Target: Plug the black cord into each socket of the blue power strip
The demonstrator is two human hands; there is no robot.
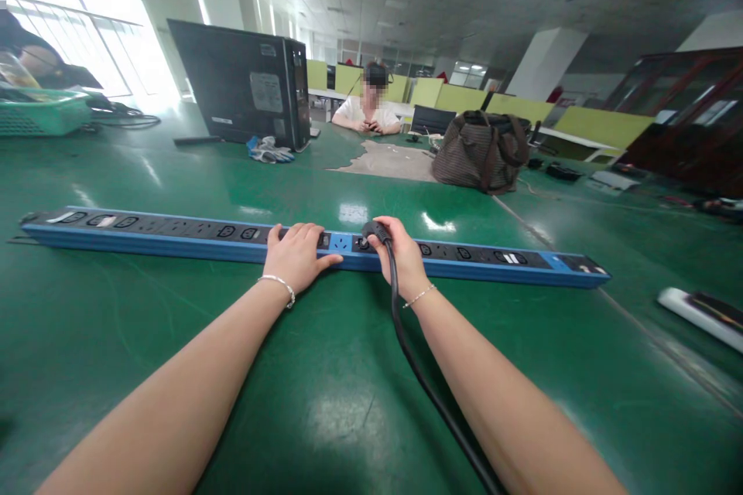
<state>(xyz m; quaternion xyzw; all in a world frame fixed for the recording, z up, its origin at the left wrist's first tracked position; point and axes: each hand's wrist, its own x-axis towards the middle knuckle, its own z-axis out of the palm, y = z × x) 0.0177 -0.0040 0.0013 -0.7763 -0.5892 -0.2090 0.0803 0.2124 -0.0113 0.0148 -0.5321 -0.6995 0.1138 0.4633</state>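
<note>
A long blue-and-black power strip (pixel 191 240) with many sockets lies across the green table. My left hand (pixel 297 257) rests on it left of the middle, fingers over the top and thumb stretched out along the front edge. Just right of the blue middle socket, my right hand (pixel 403 255) grips a black power plug (pixel 376 232). The plug is at the strip's sockets; whether it is seated in one cannot be made out. From it a thick black cable (pixel 412 356) runs down toward me beside my right forearm.
The green table (pixel 279 402) has a black computer case (pixel 244 85), gloves (pixel 270 150) and a brown bag (pixel 484 147) toward the back. A green basket (pixel 43 112) stands far left, a white power strip (pixel 705 317) at right. Another person (pixel 367 108) sits opposite.
</note>
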